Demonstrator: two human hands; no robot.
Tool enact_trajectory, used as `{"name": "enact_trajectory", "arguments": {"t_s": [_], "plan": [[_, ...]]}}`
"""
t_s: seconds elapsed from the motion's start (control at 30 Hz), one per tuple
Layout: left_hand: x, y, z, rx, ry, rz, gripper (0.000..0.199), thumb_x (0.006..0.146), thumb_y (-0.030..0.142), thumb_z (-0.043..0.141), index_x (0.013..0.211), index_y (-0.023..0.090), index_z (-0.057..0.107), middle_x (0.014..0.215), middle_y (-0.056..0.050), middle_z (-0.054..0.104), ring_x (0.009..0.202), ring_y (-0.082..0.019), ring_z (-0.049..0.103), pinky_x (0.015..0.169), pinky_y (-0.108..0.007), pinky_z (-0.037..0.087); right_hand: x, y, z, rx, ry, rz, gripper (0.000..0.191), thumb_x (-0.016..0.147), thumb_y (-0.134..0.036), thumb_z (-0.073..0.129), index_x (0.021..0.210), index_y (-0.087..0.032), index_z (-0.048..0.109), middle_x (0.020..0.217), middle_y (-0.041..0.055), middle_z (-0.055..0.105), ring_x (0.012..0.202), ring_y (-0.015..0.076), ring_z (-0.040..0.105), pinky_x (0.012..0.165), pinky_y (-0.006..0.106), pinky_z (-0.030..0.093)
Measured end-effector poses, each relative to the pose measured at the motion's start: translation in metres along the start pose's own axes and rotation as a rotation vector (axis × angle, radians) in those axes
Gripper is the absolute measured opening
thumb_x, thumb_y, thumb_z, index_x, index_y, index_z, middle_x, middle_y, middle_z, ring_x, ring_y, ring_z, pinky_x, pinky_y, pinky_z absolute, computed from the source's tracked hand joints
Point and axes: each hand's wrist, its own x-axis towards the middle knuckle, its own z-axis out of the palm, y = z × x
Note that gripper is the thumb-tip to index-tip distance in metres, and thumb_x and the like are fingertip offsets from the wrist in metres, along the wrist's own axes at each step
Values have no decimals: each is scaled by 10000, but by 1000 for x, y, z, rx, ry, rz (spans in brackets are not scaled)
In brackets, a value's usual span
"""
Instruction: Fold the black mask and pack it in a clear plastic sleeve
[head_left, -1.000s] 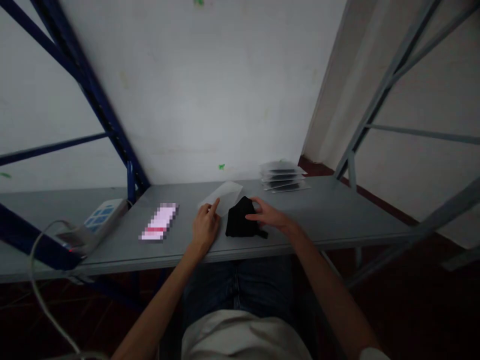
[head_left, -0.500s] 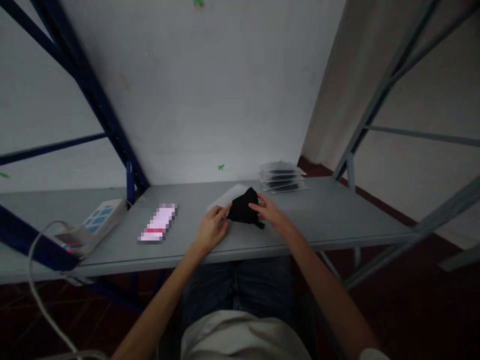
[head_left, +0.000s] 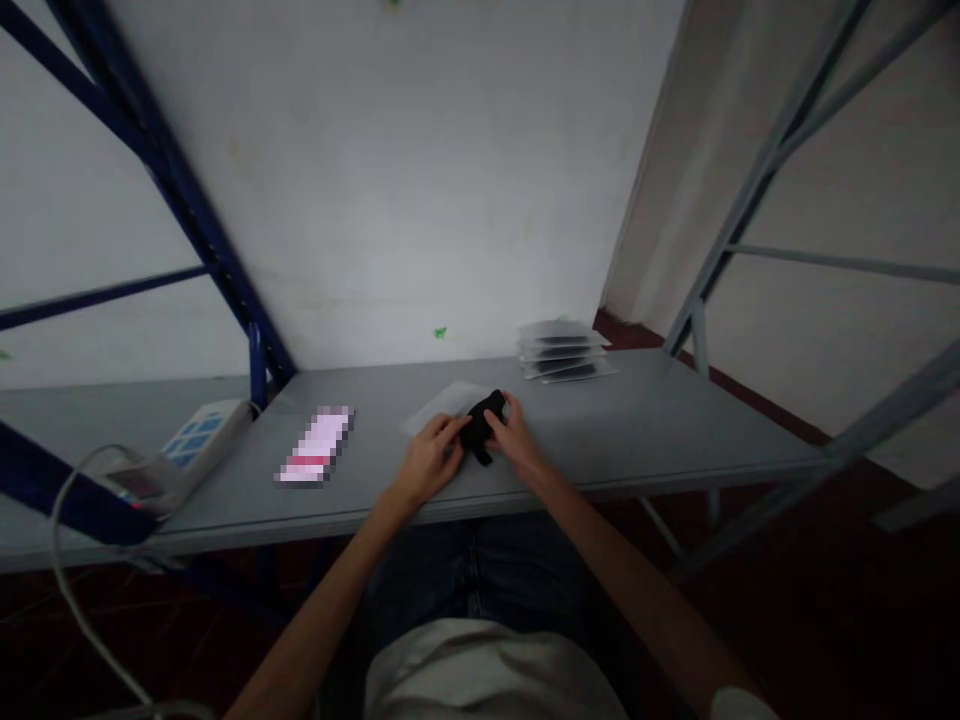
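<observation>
Between my hands, just over the grey table [head_left: 600, 430], is a piece of black cloth [head_left: 480, 425], bunched up with a short strap-like end hanging toward me. My left hand [head_left: 433, 458] pinches its left edge. My right hand [head_left: 516, 438] grips its right side, fingers behind and thumb in front. Which kind of cloth article it is cannot be made out. A whitish translucent plastic bag [head_left: 442, 402] lies flat behind my left hand, partly covered by the hand and the cloth.
At the table's back right lies a stack of clear flat packets [head_left: 566, 352] with dark contents. On the left are a phone with a blurred screen [head_left: 319, 445] and a white power strip [head_left: 206, 435] with a cable. Blue metal posts [head_left: 202, 220] frame the left side.
The black cloth, spread wider before, is now bunched narrower. My right hand has moved left toward my left hand. The plastic bag has shifted slightly left and nearer.
</observation>
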Motion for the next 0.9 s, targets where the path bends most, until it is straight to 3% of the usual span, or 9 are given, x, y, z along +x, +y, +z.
{"name": "enact_trajectory", "arguments": {"t_s": [0.1,0.2,0.33,0.4,0.57,0.77,0.9], "plan": [[1,1,0,5,-12,-29,458,934,150,505,1384,204,572,1096,-84,649,977,-203,659,924,-344,564,-1,-4,-3,-59,0,-50,673,934,-319,514,1549,-281,245,1242,101,668,1034,225,711,742,372,649],[1,-1,3,0,31,-89,469,926,165,537,1395,172,546,1094,-86,663,889,-189,665,879,-341,578,-2,-5,-3,-67,-6,-41,609,909,-324,515,1488,-276,330,1256,101,649,1064,230,697,755,369,648],[0,-9,7,-52,86,-143,421,950,217,560,1368,172,575,1342,-136,630,761,-143,672,834,-346,602,-2,-4,0,63,-10,59,537,857,-307,589,1371,-290,435,1234,73,651,1046,229,695,766,377,647],[-1,-14,8,-65,100,-131,382,960,220,552,1335,180,606,1389,-138,632,819,-165,703,884,-377,605,-2,-4,1,127,12,95,516,836,-293,624,1325,-298,462,1214,59,656,1014,227,700,755,378,647],[-1,-17,11,-77,154,-81,344,981,196,510,1301,192,635,1262,-107,728,1167,-256,685,1038,-450,559,-1,-5,2,214,36,154,400,791,-235,667,1167,-258,531,1157,67,675,1001,244,701,734,372,643],[-1,-10,11,-89,139,-22,338,1014,196,477,1323,206,611,1318,-99,704,1214,-246,660,1065,-458,539,-2,-7,1,327,-55,193,248,780,-197,683,1015,-228,607,992,44,723,866,214,724,747,364,632],[-1,-6,9,-78,112,2,348,1022,185,455,1341,212,591,1322,-96,701,1193,-245,659,1059,-462,535,0,-3,2,319,-46,148,234,765,-203,696,988,-224,628,965,27,726,897,210,716,714,320,627]]}}
